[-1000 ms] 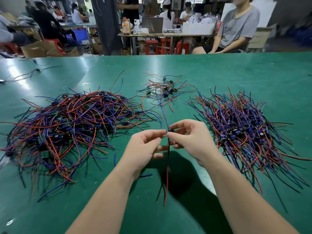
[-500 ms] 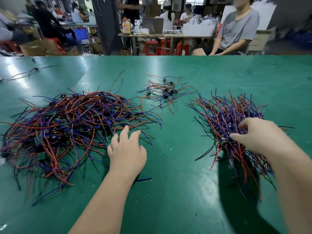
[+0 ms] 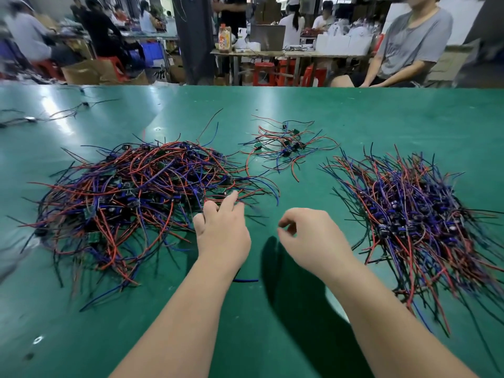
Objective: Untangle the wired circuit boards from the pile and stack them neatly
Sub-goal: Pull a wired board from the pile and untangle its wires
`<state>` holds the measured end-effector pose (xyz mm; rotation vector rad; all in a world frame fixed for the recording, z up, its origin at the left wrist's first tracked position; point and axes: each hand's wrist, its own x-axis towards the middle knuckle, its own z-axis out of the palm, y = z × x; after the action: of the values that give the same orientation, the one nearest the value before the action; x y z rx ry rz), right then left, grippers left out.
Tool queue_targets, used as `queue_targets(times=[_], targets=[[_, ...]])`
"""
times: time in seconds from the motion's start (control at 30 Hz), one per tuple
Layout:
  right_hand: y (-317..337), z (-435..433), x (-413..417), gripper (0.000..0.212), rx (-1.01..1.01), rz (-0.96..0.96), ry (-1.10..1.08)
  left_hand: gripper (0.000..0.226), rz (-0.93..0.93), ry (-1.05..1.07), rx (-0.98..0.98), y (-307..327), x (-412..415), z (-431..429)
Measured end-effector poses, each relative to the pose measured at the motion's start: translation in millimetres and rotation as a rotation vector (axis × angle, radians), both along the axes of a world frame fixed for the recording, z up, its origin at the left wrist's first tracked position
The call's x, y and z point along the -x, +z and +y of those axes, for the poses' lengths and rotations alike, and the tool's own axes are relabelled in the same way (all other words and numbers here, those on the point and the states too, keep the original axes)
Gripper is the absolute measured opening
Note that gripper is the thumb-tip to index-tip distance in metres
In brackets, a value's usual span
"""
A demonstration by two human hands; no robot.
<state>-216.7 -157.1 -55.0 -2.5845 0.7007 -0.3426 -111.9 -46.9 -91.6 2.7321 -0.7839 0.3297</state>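
A big tangled pile (image 3: 131, 195) of small circuit boards with red, blue and black wires lies on the left of the green table (image 3: 381, 118). A combed stack (image 3: 414, 216) of the same boards lies on the right, wires fanned out. My left hand (image 3: 222, 231) reaches into the right edge of the tangled pile, fingers extended among the wires there. My right hand (image 3: 313, 238) hovers over the bare table between the pile and the stack, fingers loosely curled and holding nothing.
A small cluster (image 3: 286, 148) of wired boards lies at the back centre. A loose blue wire (image 3: 245, 280) lies by my left wrist. Stray wires (image 3: 54, 113) lie at the far left. A person in grey (image 3: 409, 45) sits beyond the table's far edge.
My right hand has left the right stack and moved left to the middle of the table, empty. My left hand has pushed a little further into the tangled pile's edge.
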Motion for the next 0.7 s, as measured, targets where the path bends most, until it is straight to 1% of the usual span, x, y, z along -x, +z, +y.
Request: queue_targets(times=[0.07, 0.1, 0.17, 0.2, 0.23, 0.27, 0.3, 0.33, 0.37, 0.43, 0.5, 0.57, 0.63, 0.7], targets=[[-5, -3, 2, 0.012, -0.022, -0.045, -0.019, 0.050, -0.026, 0.015, 0.061, 3, 0, -1], [-6, -6, 3, 0.012, -0.029, -0.075, -0.037, 0.050, -0.063, 0.013, 0.139, 8, 1, 1], [-8, -13, 5, 0.013, -0.064, -0.126, -0.078, 0.050, -0.172, -0.051, 0.397, 22, 7, 5], [-8, -15, 5, 0.011, -0.109, -0.150, -0.089, 0.048, -0.225, -0.122, 0.536, 29, 12, 6], [-8, -16, 5, 0.010, -0.189, -0.189, -0.080, 0.047, -0.273, -0.209, 0.656, 34, 16, 7], [-7, -16, 5, 0.010, -0.313, -0.247, -0.045, 0.046, -0.278, -0.307, 0.755, 36, 22, 7], [-5, -13, 6, 0.014, -0.469, -0.316, 0.016, 0.045, -0.225, -0.411, 0.850, 38, 27, 6], [-2, -10, 6, 0.020, -0.629, -0.389, 0.093, 0.046, -0.116, -0.507, 0.948, 39, 33, 6], [1, -7, 6, 0.025, -0.764, -0.453, 0.165, 0.048, 0.028, -0.575, 1.043, 40, 37, 5], [5, -1, 7, 0.030, -0.962, -0.537, 0.278, 0.055, 0.303, -0.635, 1.167, 43, 43, 3], [8, 2, 8, 0.030, -1.083, -0.559, 0.323, 0.058, 0.462, -0.647, 1.222, 44, 43, 2], [11, 2, 9, 0.031, -1.167, -0.544, 0.314, 0.060, 0.572, -0.656, 1.276, 45, 41, 2], [13, 3, 10, 0.037, -1.251, -0.515, 0.300, 0.066, 0.665, -0.648, 1.318, 44, 38, 2], [12, 5, 10, 0.039, -1.275, -0.487, 0.286, 0.070, 0.724, -0.631, 1.344, 44, 38, 2]])
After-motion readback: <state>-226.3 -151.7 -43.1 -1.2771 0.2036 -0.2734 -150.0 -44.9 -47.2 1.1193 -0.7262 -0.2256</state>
